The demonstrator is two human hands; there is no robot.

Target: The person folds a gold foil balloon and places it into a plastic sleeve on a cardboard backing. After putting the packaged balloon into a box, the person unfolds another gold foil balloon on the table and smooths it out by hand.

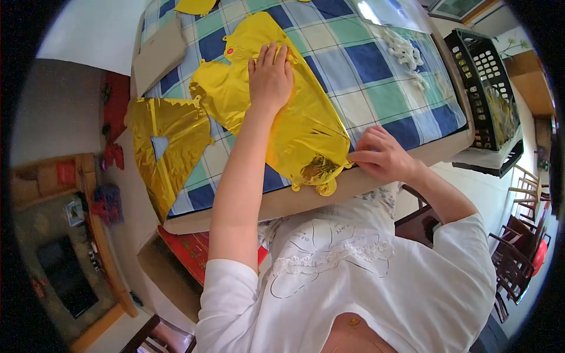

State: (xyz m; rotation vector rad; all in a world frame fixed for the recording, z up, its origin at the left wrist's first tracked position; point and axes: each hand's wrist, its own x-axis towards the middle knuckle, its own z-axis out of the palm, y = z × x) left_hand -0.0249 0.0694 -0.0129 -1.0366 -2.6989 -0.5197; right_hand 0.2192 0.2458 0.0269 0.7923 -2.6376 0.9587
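A large gold foil piece [306, 117], creased and flat, lies on the checked cloth [365, 70]. My left hand [272, 79] rests on its upper part, palm down with the fingers stretched out. At its lower right corner, my right hand [379, 154] has thumb and fingers closed on a small tab at the edge. The foil's lower end has round tabs and a wrinkled, dark-reflecting patch. A small red mark shows near its upper left edge. To the left, a second gold foil piece [170, 141] with a triangular opening hangs over the table edge.
A cardboard piece [160, 56] lies at the table's left. White stringy material [403, 50] and a clear plastic sheet [394, 13] are at the upper right. Another gold piece [196, 6] shows at the top. Black crates [484, 88] stand beyond the right edge; a red box [188, 250] is below left.
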